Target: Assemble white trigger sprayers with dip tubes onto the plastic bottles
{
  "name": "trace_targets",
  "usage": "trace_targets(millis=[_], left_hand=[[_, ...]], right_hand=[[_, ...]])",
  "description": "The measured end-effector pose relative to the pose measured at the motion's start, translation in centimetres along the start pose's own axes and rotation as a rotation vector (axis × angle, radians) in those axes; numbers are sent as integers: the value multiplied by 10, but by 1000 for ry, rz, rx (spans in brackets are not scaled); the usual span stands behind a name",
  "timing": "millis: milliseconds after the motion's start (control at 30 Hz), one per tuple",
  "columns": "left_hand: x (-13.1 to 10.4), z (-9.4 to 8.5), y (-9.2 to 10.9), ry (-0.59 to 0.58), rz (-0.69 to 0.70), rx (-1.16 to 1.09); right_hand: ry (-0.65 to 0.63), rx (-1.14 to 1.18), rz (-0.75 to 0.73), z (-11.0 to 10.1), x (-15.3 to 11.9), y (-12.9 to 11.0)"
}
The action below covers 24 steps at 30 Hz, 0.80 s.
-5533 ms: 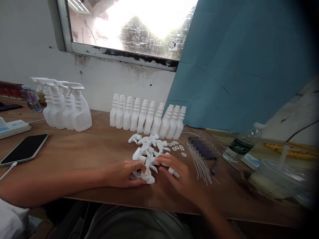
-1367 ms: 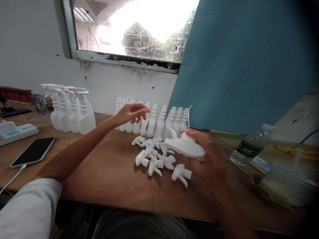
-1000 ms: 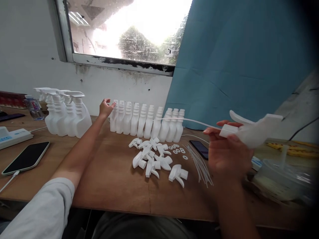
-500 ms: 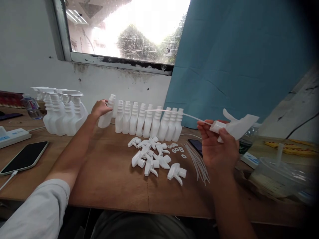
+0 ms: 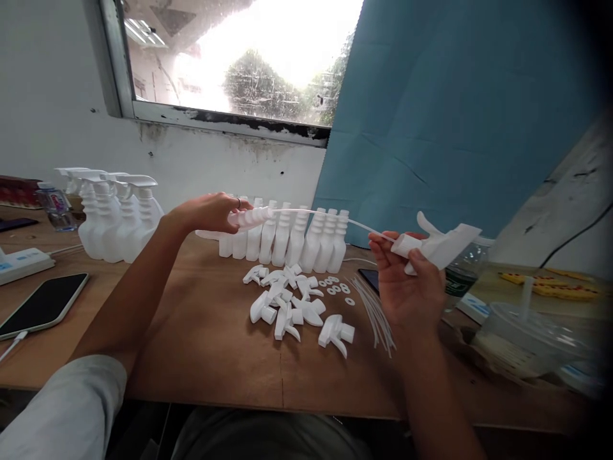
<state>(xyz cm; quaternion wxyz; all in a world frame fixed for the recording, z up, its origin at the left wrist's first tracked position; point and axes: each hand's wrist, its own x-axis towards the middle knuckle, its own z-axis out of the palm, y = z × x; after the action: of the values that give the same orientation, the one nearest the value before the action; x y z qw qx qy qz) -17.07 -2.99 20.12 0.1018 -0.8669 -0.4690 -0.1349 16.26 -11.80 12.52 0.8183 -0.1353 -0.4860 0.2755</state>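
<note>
My left hand [image 5: 215, 212] is wrapped round a white bottle [image 5: 251, 218], tipped on its side with its neck toward the right. My right hand [image 5: 412, 275] grips a white spray head [image 5: 443, 246], its trigger upward. From the spray head's collar a long thin tube [image 5: 330, 214] stretches left, its far end at the bottle's mouth; whether it is inside cannot be made out. Behind them stands a row of open white bottles [image 5: 299, 236]. Loose spray heads [image 5: 282, 300], small white rings [image 5: 340, 287] and thin tubes [image 5: 376, 313] lie in front.
Several bottles with spray heads [image 5: 112, 217] stand at the left, near a water bottle [image 5: 57, 206], a power strip [image 5: 23, 265] and a phone [image 5: 43, 305]. On the right are a dark-labelled bottle [image 5: 462, 271] and a lidded plastic cup [image 5: 522, 338] with a straw.
My left hand has moved right with its bottle and tilted it from nearly upright to lying level, mouth to the tube's end. My right hand has shifted slightly left with the spray head.
</note>
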Motion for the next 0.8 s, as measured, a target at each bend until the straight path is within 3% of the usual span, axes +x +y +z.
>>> trace_targets(millis=[367, 600, 800], left_hand=[[-6, -2, 6, 30, -1, -142], [-8, -7, 14, -36, 15, -140], [-17, -14, 39, -127, 150, -206]], right_hand=[[31, -59, -41, -3, 3, -2], [43, -80, -69, -5, 4, -3], [-134, -129, 26, 9, 2, -16]])
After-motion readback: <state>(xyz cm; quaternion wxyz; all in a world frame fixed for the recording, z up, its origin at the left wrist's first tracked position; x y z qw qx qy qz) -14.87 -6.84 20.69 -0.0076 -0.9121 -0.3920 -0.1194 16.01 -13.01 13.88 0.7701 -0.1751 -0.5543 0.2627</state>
